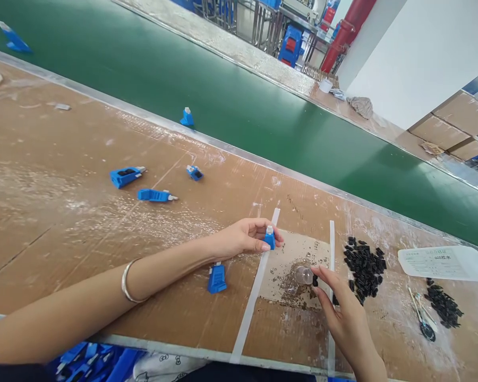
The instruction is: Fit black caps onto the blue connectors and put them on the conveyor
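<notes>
My left hand (242,237) pinches a small blue plastic part (269,238) upright over the brown worktable (63,223), a silver bangle on its wrist. My right hand (344,313) holds a tiny black piece (315,279) in its fingertips, right beside a clear blob of glue (304,275) on a stained paper patch (295,270). Another blue part (216,278) lies just below my left wrist. A heap of small black pieces (364,265) sits right of the patch.
Several blue parts lie scattered at the table's left, such as one (125,175) and one (155,195). A green conveyor belt (263,116) runs behind the table. A white glue bottle (446,262), cotton swabs (420,313) and a second black heap (444,305) lie right.
</notes>
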`<state>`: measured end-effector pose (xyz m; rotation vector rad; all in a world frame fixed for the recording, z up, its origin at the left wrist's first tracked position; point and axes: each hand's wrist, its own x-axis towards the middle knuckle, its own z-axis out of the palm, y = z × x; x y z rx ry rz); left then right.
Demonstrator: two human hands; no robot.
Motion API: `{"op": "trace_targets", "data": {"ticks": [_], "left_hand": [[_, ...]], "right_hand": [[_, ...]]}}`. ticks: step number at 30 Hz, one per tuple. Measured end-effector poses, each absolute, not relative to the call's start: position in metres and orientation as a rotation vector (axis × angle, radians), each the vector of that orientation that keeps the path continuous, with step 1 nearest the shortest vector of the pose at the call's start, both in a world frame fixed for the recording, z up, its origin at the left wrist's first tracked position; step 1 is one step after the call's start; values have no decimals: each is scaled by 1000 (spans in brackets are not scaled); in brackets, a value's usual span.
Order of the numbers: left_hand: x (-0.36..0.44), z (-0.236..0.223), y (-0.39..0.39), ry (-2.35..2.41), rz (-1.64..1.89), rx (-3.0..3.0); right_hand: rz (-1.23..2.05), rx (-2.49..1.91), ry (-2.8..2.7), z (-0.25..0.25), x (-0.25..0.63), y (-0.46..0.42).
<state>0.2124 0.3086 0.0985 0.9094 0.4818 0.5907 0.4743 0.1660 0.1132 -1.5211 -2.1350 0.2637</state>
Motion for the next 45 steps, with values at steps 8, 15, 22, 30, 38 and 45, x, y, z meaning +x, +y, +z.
{"op": "trace_targets", "data": {"ticks": [8, 15, 22, 30, 38, 45], "left_hand": [[206, 111, 309, 567, 616, 1272], [205, 111, 302, 498, 705, 1960], [218, 119, 255, 526, 960, 2410], [230, 125, 223, 631, 1061, 2173], [228, 123, 222, 630, 1071, 2165], [226, 123, 222, 618, 1082, 2199]], "right_hand": [[187, -1540, -2265, 110, 478, 166], [177, -1624, -2212, 109, 484, 163], [774, -1514, -1357, 131, 467, 140], [1119, -1137, -1223, 136, 435, 146], [1043, -1218, -1300, 142, 412, 144], [955, -1179, -1554, 140, 418, 153]]}}
